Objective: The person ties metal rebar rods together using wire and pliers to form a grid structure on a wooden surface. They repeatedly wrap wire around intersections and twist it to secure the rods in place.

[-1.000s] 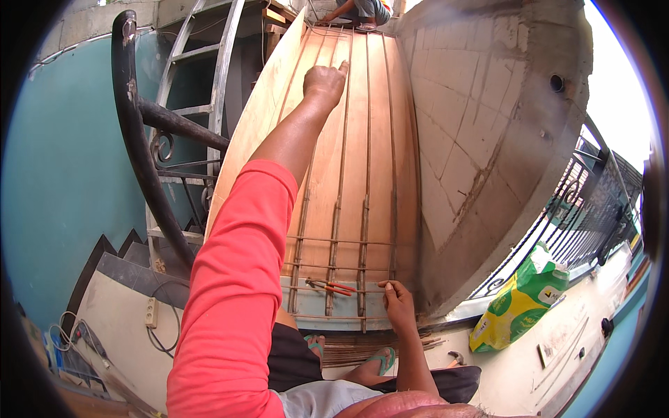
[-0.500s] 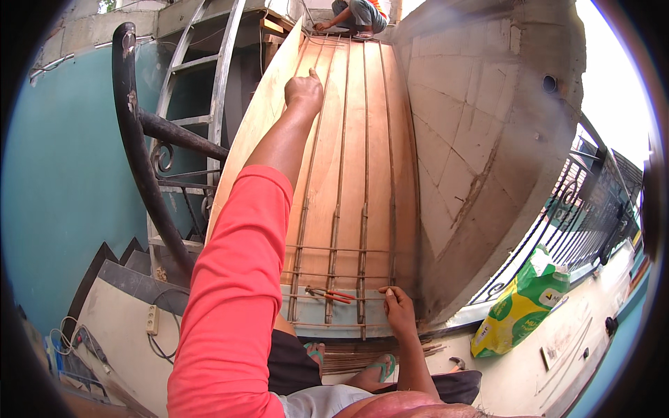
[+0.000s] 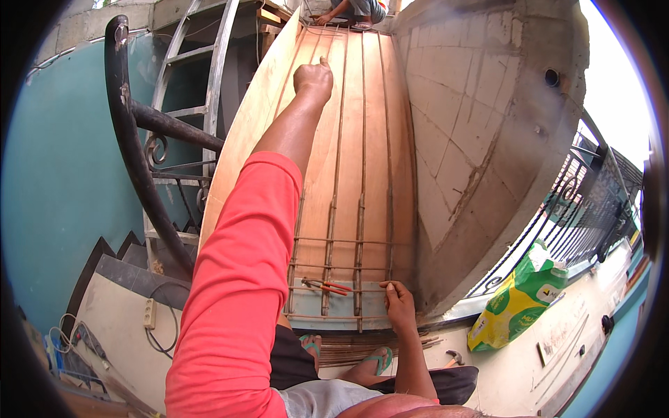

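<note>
My left hand [image 3: 313, 81] reaches far forward over the plywood panel [image 3: 320, 233], its arm in a red sleeve [image 3: 240, 279]. It is closed in a fist with one digit stuck up; the inside of the fist is hidden. Near me, my right hand [image 3: 400, 305] pinches the right end of a thin steel crossbar [image 3: 373, 287]. Long steel rebars [image 3: 360, 258] run lengthwise over the plywood, with several thin bars across their near ends. Red-handled pincers [image 3: 333, 287] rest on the bars, left of my right hand.
A concrete wall [image 3: 481, 139] flanks the panel on the right; a black handrail [image 3: 132, 139] and metal ladder [image 3: 212, 90] stand left. A person [image 3: 359, 10] crouches at the far end. A green-yellow sack [image 3: 519, 299], a hammer [image 3: 455, 358] and rods [image 3: 341, 352] lie nearby.
My left hand has moved slightly to the right and turned, with a different digit outline showing. My right hand stays at the crossbar's end. The whole view has shifted a little.
</note>
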The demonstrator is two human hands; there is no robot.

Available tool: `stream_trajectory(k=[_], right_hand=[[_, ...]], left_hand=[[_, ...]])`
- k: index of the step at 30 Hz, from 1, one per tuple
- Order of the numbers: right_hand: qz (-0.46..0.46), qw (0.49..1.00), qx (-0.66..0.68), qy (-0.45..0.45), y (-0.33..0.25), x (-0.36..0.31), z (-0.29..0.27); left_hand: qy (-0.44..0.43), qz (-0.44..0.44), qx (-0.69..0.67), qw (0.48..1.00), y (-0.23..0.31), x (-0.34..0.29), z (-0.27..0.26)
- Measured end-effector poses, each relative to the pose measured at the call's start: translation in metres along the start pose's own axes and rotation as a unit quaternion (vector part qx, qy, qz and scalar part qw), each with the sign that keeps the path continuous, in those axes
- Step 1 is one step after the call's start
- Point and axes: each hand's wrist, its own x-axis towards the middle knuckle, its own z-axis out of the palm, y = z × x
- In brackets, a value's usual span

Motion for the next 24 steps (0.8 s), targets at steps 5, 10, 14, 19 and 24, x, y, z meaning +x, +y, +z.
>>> stream_trajectory(k=[5, 10, 14, 19, 24], right_hand=[[-0.021, 1.0, 0.004, -0.011, 0.005, 0.002, -0.001], [-0.011, 1.0, 0.005, 0.0, 0.006, 0.003, -0.001], [-0.009, 1.0, 0.01, -0.003, 0.008, 0.002, -0.002], [0.003, 1.0, 0.003, -0.001, 0.008, 0.001, -0.002], [-0.006, 1.0, 0.013, -0.005, 0.011, 0.002, -0.003]], left_hand=[[0.019, -0.002, 0.017, 1.0, -0.001, 0.003, 0.009], [0.006, -0.006, 0.003, 1.0, 0.0, -0.003, -0.001], [0.0, -0.001, 0.005, 1.0, 0.002, -0.006, -0.001], [-0.001, 0.009, -0.001, 1.0, 0.006, -0.003, -0.002], [0.001, 0.003, -0.005, 1.0, 0.007, -0.002, 0.0]])
